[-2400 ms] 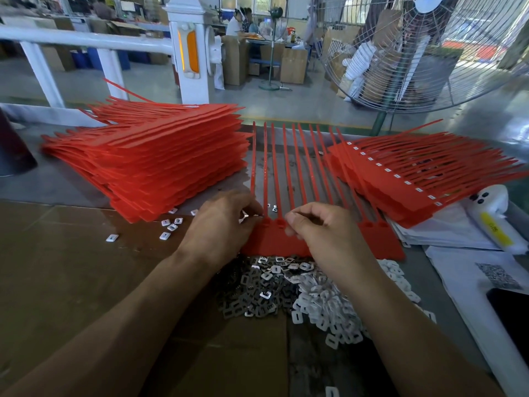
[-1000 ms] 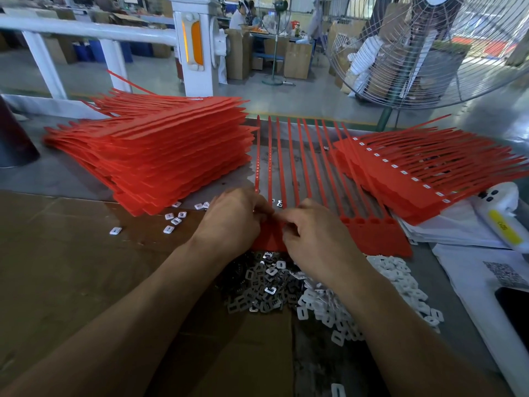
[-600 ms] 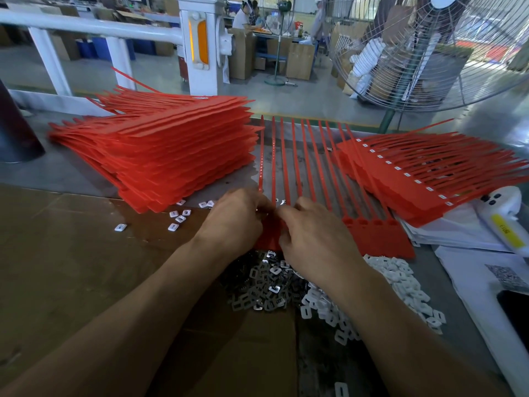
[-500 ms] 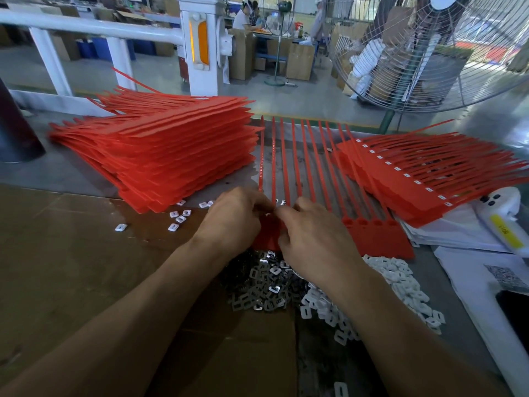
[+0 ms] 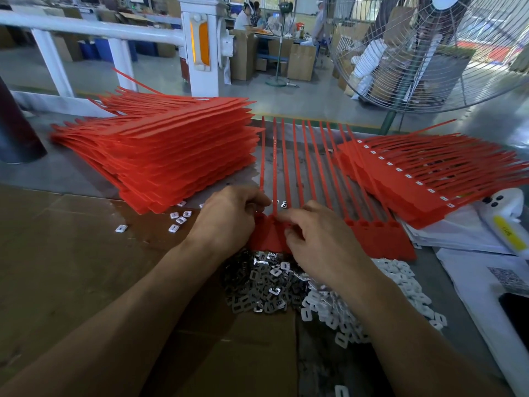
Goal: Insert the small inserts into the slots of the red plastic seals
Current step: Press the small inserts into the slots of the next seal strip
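Note:
A strip of joined red seals [image 5: 380, 239] lies in front of me, its thin tails pointing away. My left hand [image 5: 229, 219] has its fingers curled over the strip's left end and pinches the head of a seal there. My right hand [image 5: 317, 239] is close beside it. Its index fingertip lies on a seal head and its thumb on the flag below, pinching the strip. No insert shows between the fingertips. A pile of metal inserts [image 5: 257, 285] and a pile of white inserts [image 5: 372, 296] lie just below the strip, partly under my right wrist.
A tall stack of red seals [image 5: 171, 156] stands at the left and a fanned stack [image 5: 429, 179] at the right. Loose white inserts [image 5: 177, 219] lie near the left stack. A white handheld device [image 5: 503, 213], papers and a dark phone sit far right. A big fan stands behind.
My right hand has moved left along the strip until it almost touches my left hand. Both hands have stayed at the strip's left end for the last second.

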A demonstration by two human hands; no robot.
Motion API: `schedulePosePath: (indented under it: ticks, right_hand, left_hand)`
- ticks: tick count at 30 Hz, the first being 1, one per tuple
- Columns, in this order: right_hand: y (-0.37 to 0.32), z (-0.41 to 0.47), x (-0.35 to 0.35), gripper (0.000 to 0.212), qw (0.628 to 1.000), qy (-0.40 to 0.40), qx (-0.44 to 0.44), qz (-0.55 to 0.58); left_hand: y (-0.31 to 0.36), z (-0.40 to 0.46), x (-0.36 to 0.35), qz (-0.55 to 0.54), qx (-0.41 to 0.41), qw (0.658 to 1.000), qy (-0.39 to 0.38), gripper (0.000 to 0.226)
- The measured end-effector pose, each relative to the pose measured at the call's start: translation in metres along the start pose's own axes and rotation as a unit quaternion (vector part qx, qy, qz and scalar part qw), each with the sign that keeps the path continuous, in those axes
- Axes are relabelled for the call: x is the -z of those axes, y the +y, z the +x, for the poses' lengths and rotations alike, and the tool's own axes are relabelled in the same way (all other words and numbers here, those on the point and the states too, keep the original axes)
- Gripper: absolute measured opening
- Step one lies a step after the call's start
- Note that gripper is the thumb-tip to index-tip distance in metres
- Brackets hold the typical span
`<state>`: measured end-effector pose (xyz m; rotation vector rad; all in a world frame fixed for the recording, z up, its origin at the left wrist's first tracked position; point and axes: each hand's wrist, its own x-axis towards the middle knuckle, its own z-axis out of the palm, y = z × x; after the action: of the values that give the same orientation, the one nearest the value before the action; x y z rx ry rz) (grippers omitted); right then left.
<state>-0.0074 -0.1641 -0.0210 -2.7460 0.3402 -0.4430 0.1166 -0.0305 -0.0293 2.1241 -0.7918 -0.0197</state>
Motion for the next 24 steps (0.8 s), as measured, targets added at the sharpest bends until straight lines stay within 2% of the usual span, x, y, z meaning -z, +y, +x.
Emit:
schedulePosePath:
  ticks: [11, 18, 24]
  right_hand:
    - [0.002, 0.000, -0.002, 0.035, 1.000, 0.002, 0.009, -0.019]
    - [0.002, 0.001, -0.003, 0.036, 1.000, 0.000, 0.001, -0.008]
    - [0.004, 0.001, -0.004, 0.036, 1.000, 0.002, -0.008, 0.005]
  left_hand:
    - [0.000, 0.000, 0.002, 0.007, -0.020, 1.000, -0.009, 0.034]
    - [0.005, -0.004, 0.008, 0.129, -0.119, 0.984, -0.034, 0.040]
    - [0.009, -0.004, 0.012, 0.187, -0.151, 0.968, -0.075, 0.040]
